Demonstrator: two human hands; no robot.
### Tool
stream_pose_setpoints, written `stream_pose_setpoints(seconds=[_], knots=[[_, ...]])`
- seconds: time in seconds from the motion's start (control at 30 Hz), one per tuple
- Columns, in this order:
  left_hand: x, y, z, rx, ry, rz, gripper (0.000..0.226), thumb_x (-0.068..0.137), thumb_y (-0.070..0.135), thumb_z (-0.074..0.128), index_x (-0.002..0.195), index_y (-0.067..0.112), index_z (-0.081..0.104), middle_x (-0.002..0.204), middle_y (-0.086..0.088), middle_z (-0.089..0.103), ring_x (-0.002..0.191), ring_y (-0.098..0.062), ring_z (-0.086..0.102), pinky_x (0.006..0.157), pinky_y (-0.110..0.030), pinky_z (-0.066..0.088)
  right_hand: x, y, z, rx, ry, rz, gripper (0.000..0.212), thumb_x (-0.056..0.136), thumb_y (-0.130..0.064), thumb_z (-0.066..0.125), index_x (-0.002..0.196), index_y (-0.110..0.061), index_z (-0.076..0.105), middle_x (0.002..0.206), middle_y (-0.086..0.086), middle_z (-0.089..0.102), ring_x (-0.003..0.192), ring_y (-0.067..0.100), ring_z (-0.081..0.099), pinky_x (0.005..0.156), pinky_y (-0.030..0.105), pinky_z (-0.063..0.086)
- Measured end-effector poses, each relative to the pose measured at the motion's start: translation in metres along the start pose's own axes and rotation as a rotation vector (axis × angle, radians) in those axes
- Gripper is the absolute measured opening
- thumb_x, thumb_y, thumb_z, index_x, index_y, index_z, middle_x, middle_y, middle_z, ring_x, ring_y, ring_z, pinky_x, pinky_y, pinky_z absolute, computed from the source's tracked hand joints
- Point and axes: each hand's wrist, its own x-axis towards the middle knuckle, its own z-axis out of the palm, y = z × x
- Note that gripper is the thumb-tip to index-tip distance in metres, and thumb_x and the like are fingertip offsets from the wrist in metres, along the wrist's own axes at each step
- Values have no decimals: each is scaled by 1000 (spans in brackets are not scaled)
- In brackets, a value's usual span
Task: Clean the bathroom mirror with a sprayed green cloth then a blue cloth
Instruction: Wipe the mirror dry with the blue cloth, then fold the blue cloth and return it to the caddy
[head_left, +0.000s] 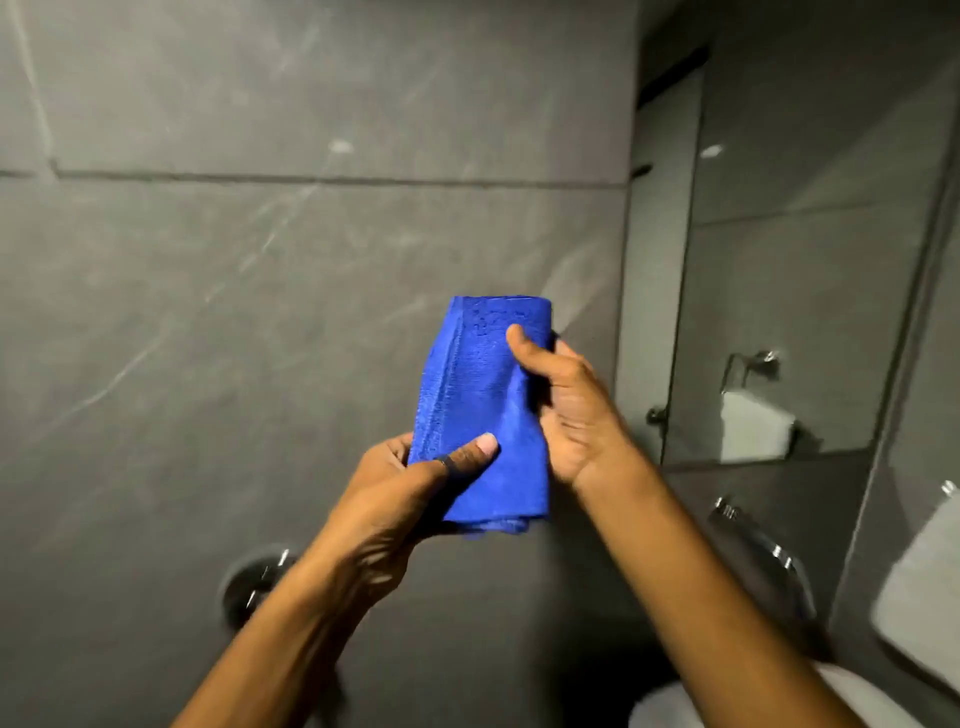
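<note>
Both hands, left hand (410, 483) and right hand (566, 410), gripped the folded blue cloth (483, 410) before the grey tiled wall (208, 260); the mirror (800, 260) stood to the right, unobstructed.

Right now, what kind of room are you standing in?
Most likely a bathroom: grey stone-look wall tiles, a mirror reflecting a toilet-roll holder, and chrome fittings. Both hands hold a blue cloth.

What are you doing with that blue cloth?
A person is holding a folded blue cloth up in front of a grey tiled wall. The left hand pinches its lower edge and the right hand grips its side. The mirror is off to the right, and the cloth is not touching it yet.
</note>
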Motion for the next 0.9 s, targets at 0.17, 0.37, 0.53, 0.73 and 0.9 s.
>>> stream_pose_setpoints(seconds=[0.17, 0.37, 0.53, 0.73, 0.9], knots=[[-114, -140, -70, -97, 123, -319, 33, 67, 17, 90, 99, 12, 82, 95, -11, 82, 76, -23, 76, 60, -30, 61, -74, 116, -44, -274, 58, 235, 28, 86, 2, 67, 112, -8, 71, 96, 5, 77, 87, 15, 72, 86, 30, 61], [-258, -335, -106, -196, 490, -812, 34, 78, 5, 81, 111, 2, 75, 90, -10, 81, 65, -16, 73, 57, -28, 60, -182, 300, -131, -842, -142, 794, 37, 81, 17, 68, 117, 10, 65, 92, 12, 77, 58, -10, 64, 66, 8, 55], [-341, -474, -118, -306, 695, -1118, 35, 87, -1, 72, 121, -7, 69, 106, -18, 79, 81, -22, 74, 64, -27, 61, -263, 452, -207, -1177, -409, 1114, 36, 78, 6, 77, 113, 9, 71, 109, 26, 73, 89, 15, 59, 82, 28, 47], [-353, -613, -161, -338, 927, -1134, 11, 92, 1, 69, 102, 3, 69, 101, -15, 70, 88, -26, 64, 76, -33, 57, -301, 612, -249, -1217, -438, 1014, 34, 74, 4, 78, 108, 4, 75, 90, 19, 73, 85, 15, 59, 60, -5, 36], [-341, -684, -191, -197, 935, -1148, 35, 94, 1, 66, 75, 20, 44, 46, 4, 60, 36, -7, 51, 39, -18, 40, -311, 684, -270, -1233, -430, 926, 40, 74, 3, 78, 113, 7, 70, 92, 13, 70, 90, 15, 58, 75, 1, 45]])
